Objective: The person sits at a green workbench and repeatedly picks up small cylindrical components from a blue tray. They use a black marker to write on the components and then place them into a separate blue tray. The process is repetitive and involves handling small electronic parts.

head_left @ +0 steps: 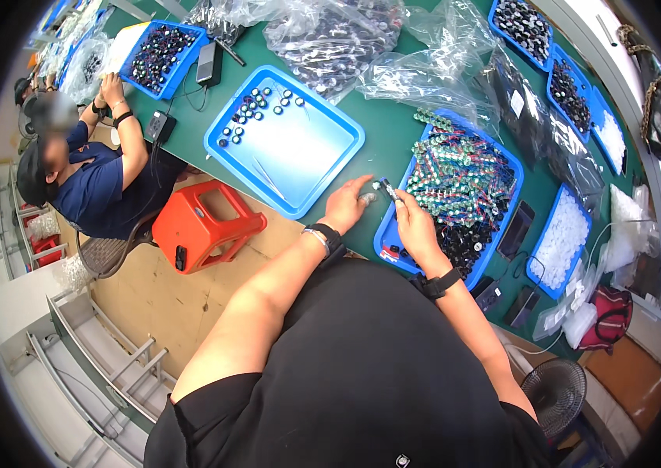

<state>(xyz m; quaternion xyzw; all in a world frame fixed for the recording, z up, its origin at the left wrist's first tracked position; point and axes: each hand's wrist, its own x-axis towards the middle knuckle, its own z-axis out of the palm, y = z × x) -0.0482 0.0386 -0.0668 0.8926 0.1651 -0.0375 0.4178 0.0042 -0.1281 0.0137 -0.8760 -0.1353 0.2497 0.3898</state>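
My left hand (346,206) is over the green table between two blue trays, thumb and forefinger apart. Its fingertips are close to a small round pale-and-dark part (378,186), and I see nothing gripped in it. My right hand (416,226) is closed on a slim dark piece (389,189) whose exact kind is too small to tell. That hand reaches over the edge of a blue tray (386,242) heaped with small green circuit boards with coloured wires (455,175) and black round parts (463,246).
A shallow blue tray (318,168) at left holds several small round parts (246,109) and thin metal tweezers (268,178). Plastic bags (334,47) lie behind. Right: a phone (516,230) and a tray of white pieces (563,242). A co-worker (104,175) sits left, beyond a red stool (204,222).
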